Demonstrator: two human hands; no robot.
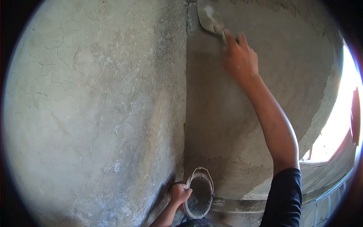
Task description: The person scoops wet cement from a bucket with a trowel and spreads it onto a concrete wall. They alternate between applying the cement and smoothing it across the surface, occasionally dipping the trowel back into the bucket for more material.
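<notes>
Rough grey plaster fills nearly the whole view, two walls meeting in a corner (186, 113) that runs down the middle of the frame. Nearest, at the bottom centre, the left hand (180, 193) has its fingers curled tight around the rim of a small bucket (199, 195), the forearm rising from the bottom edge. The bucket is tipped so its dark, mortar-smeared inside faces outward, its wire handle arching over the top. It hangs just beside the foot of the corner.

From the lower right a bare arm in a dark sleeve (284, 196) stretches steeply up and leftward. At the top centre, the right hand (239, 56) is closed on the handle of a trowel (210, 18), knuckles turned towards me. The blade juts up and left from the fingers, flat against the darker plaster of the right wall (242, 132), right next to the corner line. Cracks thread the paler left wall (87, 106). Far right, a bright opening (340, 113) glares white.
</notes>
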